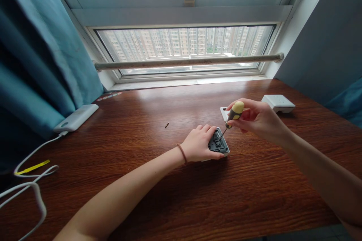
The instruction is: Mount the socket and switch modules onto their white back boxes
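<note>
brown desk (254, 203), window (186, 39) at twelve o'clock; left hand (200, 144) clasps small box (222, 147) lying on desk, four o'clock from loose screw (166, 125); right hand (254, 117) pinches screwdriver (234, 114), tip down on box, handle leaning toward one. that lean could make tip skid; weak hold could let box twist; bump could lose screw.

left fingers (211, 131) bent, right fingers (242, 123) pinched

This looks like a room in a home. A blue curtain (56, 45) hangs at the upper left. The big window (169, 16) up top shows tall buildings (186, 41), and a brown wood table (169, 203) sits below.
</note>
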`<act>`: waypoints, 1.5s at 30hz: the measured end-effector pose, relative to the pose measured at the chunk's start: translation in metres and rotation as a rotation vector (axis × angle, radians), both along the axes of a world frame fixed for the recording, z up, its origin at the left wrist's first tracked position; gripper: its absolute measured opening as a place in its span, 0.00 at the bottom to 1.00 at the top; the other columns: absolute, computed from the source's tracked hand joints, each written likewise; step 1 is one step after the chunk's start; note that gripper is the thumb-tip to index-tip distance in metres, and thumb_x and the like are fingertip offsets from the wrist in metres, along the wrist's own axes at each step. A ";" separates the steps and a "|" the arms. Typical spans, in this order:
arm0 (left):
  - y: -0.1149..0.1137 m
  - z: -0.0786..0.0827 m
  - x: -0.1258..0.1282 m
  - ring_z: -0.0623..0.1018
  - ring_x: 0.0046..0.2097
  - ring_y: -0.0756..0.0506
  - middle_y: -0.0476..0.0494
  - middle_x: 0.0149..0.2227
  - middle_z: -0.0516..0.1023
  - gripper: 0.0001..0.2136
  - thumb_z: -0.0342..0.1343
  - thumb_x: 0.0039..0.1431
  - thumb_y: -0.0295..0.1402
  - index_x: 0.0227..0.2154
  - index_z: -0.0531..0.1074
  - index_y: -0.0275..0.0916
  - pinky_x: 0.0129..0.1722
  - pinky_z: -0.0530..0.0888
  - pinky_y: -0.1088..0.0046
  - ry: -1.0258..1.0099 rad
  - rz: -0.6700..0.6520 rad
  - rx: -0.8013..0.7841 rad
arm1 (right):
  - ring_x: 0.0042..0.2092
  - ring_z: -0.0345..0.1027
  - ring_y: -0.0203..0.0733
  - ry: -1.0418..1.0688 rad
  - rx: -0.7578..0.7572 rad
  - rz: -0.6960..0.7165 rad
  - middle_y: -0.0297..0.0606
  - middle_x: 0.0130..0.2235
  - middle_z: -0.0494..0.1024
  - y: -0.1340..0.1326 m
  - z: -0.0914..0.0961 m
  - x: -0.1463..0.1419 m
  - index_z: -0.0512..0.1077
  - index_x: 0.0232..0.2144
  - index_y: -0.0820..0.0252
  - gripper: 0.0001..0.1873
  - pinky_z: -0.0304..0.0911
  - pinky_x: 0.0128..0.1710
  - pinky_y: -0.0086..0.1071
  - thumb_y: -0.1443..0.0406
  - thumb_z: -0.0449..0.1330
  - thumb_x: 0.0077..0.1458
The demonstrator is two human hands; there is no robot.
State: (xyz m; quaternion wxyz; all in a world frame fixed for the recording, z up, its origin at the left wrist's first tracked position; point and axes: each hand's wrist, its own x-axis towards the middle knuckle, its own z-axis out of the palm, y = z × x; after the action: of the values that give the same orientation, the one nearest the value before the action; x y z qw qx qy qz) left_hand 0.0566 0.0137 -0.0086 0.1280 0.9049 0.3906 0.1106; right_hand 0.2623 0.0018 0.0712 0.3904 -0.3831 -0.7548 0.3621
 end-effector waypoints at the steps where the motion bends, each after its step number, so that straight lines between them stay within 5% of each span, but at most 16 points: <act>1: 0.000 0.000 0.000 0.67 0.47 0.37 0.40 0.48 0.67 0.38 0.54 0.42 0.59 0.54 0.57 0.42 0.49 0.66 0.58 -0.001 -0.001 -0.001 | 0.22 0.64 0.30 -0.011 0.062 -0.101 0.32 0.28 0.70 0.000 -0.003 -0.003 0.67 0.39 0.59 0.18 0.63 0.19 0.25 0.62 0.65 0.45; 4: 0.000 0.000 0.000 0.67 0.47 0.37 0.40 0.48 0.67 0.38 0.54 0.42 0.58 0.54 0.57 0.42 0.49 0.66 0.58 -0.001 -0.001 0.001 | 0.23 0.65 0.32 -0.047 0.231 -0.359 0.30 0.27 0.69 0.001 -0.012 -0.011 0.65 0.38 0.57 0.21 0.64 0.20 0.26 0.60 0.67 0.41; 7: 0.000 0.000 0.000 0.67 0.47 0.37 0.40 0.47 0.67 0.38 0.54 0.42 0.59 0.54 0.57 0.42 0.49 0.66 0.59 0.005 0.000 0.003 | 0.24 0.65 0.33 -0.050 0.314 -0.446 0.31 0.29 0.71 0.003 -0.018 -0.015 0.64 0.36 0.57 0.20 0.65 0.22 0.28 0.60 0.67 0.42; 12: 0.000 -0.001 0.000 0.67 0.46 0.37 0.40 0.47 0.68 0.38 0.54 0.42 0.58 0.53 0.58 0.41 0.48 0.66 0.59 0.006 -0.002 0.016 | 0.22 0.64 0.29 0.035 0.250 -0.276 0.35 0.39 0.73 0.005 -0.017 -0.012 0.56 0.52 0.51 0.29 0.65 0.17 0.26 0.64 0.62 0.49; 19: 0.000 0.000 0.000 0.67 0.46 0.37 0.40 0.47 0.67 0.39 0.54 0.42 0.59 0.54 0.57 0.42 0.48 0.67 0.59 0.004 -0.006 0.009 | 0.30 0.72 0.34 -0.060 0.042 0.079 0.44 0.53 0.66 -0.001 0.008 0.008 0.54 0.57 0.51 0.26 0.73 0.29 0.32 0.66 0.53 0.57; 21: 0.000 0.000 0.000 0.67 0.46 0.37 0.40 0.47 0.67 0.38 0.54 0.42 0.58 0.54 0.57 0.42 0.48 0.67 0.59 0.004 -0.004 0.010 | 0.29 0.72 0.34 -0.066 0.041 0.088 0.43 0.49 0.70 -0.004 0.012 0.010 0.56 0.55 0.52 0.23 0.72 0.28 0.32 0.66 0.53 0.57; 23: 0.000 0.000 0.001 0.67 0.46 0.37 0.40 0.47 0.67 0.38 0.54 0.42 0.58 0.54 0.57 0.42 0.48 0.67 0.59 0.005 0.000 0.009 | 0.23 0.69 0.32 -0.120 0.122 -0.009 0.38 0.38 0.75 -0.007 0.012 0.009 0.63 0.49 0.55 0.18 0.69 0.23 0.30 0.63 0.56 0.55; 26: 0.000 0.000 0.001 0.67 0.47 0.37 0.40 0.48 0.67 0.38 0.55 0.42 0.58 0.54 0.57 0.42 0.48 0.66 0.58 0.004 0.000 0.000 | 0.18 0.60 0.30 -0.252 0.362 -0.313 0.29 0.21 0.70 -0.007 0.006 0.003 0.68 0.32 0.57 0.13 0.60 0.17 0.28 0.58 0.64 0.46; 30: 0.000 0.000 0.000 0.67 0.47 0.37 0.40 0.48 0.67 0.38 0.55 0.42 0.58 0.54 0.58 0.41 0.48 0.66 0.58 0.009 -0.002 -0.006 | 0.19 0.56 0.31 -0.286 0.556 -0.532 0.29 0.19 0.68 -0.005 -0.003 -0.007 0.63 0.24 0.56 0.13 0.58 0.20 0.29 0.58 0.63 0.47; 36: 0.000 -0.001 0.000 0.67 0.47 0.37 0.41 0.47 0.68 0.38 0.55 0.42 0.58 0.54 0.57 0.42 0.48 0.66 0.59 0.001 0.003 0.001 | 0.19 0.59 0.27 -0.027 0.160 -0.148 0.34 0.33 0.75 -0.004 -0.001 -0.007 0.63 0.41 0.56 0.14 0.59 0.16 0.26 0.60 0.59 0.53; 41: 0.000 0.000 0.001 0.67 0.47 0.37 0.40 0.47 0.67 0.38 0.55 0.42 0.58 0.54 0.57 0.42 0.48 0.66 0.59 0.008 0.002 -0.008 | 0.29 0.69 0.34 -0.025 -0.107 0.144 0.40 0.40 0.73 -0.004 0.014 0.010 0.61 0.44 0.58 0.14 0.70 0.30 0.32 0.62 0.56 0.56; 43: 0.000 0.000 0.001 0.67 0.46 0.37 0.40 0.47 0.67 0.38 0.54 0.42 0.58 0.54 0.57 0.42 0.48 0.66 0.58 0.012 0.001 -0.005 | 0.30 0.71 0.36 -0.047 -0.132 0.147 0.42 0.41 0.74 -0.005 0.017 0.012 0.62 0.43 0.59 0.14 0.71 0.31 0.34 0.62 0.57 0.55; 45: 0.000 0.000 0.000 0.67 0.46 0.37 0.40 0.47 0.67 0.38 0.54 0.42 0.59 0.53 0.58 0.41 0.48 0.66 0.59 0.013 -0.002 0.003 | 0.26 0.70 0.36 -0.080 -0.071 0.002 0.39 0.34 0.76 -0.006 0.014 0.010 0.65 0.36 0.60 0.12 0.69 0.25 0.32 0.60 0.61 0.51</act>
State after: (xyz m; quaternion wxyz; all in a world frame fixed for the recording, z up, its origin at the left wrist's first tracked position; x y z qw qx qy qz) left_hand 0.0570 0.0137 -0.0089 0.1241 0.9062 0.3904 0.1050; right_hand 0.2722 -0.0040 0.0853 0.3458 -0.4102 -0.7568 0.3734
